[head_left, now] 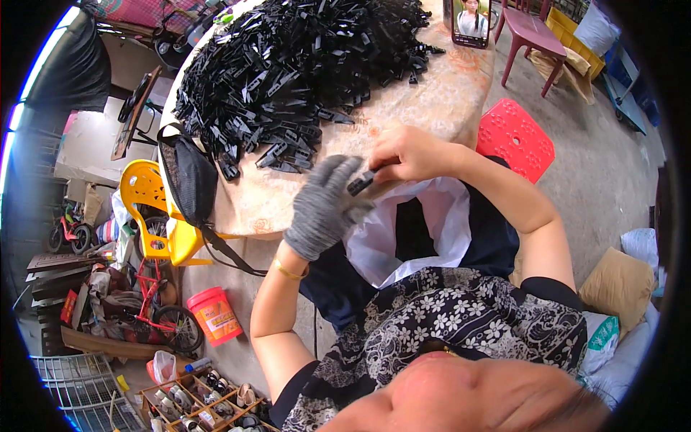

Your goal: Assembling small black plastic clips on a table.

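Observation:
A small black plastic clip-like piece [361, 183] is between my two hands, over the table's near edge. My right hand [407, 155], bare, pinches its upper end between thumb and fingertips. My left hand [322, 209] wears a grey knitted glove. Its fingers and thumb are spread around the piece's other end; whether they touch it is hard to see. Beyond my hands, a large heap of similar black plastic pieces [281, 68] covers much of the round table [425, 93]. Below my hands, an open white plastic bag [450, 237] sits at my lap.
A phone [471, 25] stands at the table's far right. A black bag [188, 173] hangs by a yellow chair [144, 187] on the left. To the right is a red stool [517, 137]. An orange-red bucket [214, 315] and shoe rack [209, 403] stand lower left.

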Demonstrator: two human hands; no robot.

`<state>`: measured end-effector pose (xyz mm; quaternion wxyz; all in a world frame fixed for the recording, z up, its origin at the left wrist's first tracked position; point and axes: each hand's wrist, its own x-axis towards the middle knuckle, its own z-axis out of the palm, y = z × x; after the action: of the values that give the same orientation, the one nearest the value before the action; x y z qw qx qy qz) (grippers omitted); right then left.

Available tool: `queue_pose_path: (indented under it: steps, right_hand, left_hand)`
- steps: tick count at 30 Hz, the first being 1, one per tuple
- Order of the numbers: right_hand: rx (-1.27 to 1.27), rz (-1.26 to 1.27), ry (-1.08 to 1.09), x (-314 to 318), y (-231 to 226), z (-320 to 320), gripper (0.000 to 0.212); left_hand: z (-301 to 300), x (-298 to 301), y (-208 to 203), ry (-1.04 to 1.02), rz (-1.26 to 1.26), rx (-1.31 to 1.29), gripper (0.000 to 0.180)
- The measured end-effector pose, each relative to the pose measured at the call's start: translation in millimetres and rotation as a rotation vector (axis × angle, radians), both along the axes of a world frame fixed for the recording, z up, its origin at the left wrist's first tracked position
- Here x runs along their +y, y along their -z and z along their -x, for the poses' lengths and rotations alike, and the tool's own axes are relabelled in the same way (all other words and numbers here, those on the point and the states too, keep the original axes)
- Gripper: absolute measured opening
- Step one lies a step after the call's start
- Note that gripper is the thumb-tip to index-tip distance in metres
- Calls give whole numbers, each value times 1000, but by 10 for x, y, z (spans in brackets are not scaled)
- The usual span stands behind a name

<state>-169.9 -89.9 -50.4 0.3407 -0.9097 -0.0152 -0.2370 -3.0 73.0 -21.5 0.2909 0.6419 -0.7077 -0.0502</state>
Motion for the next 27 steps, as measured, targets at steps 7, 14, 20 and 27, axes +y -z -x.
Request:
queue_pose_path:
  steps: [7,14,20,27]
  right_hand:
    - [184,-95,-14,-33,-145,-41,19]
    - [-83,577,455,-473,35,-471,20]
    - [-27,430,527,-491,115,-441,13]
    - [-65,293,549,-398,50,-332,11]
  left_hand:
    - [-605,50,48,-247,55,-327,29]
    - [-580,-75,101,-182,88,-592,32]
    - [-348,-53,61,-89,-57,-357,33]
    - [-203,1,-5,-37,-120,-77,21]
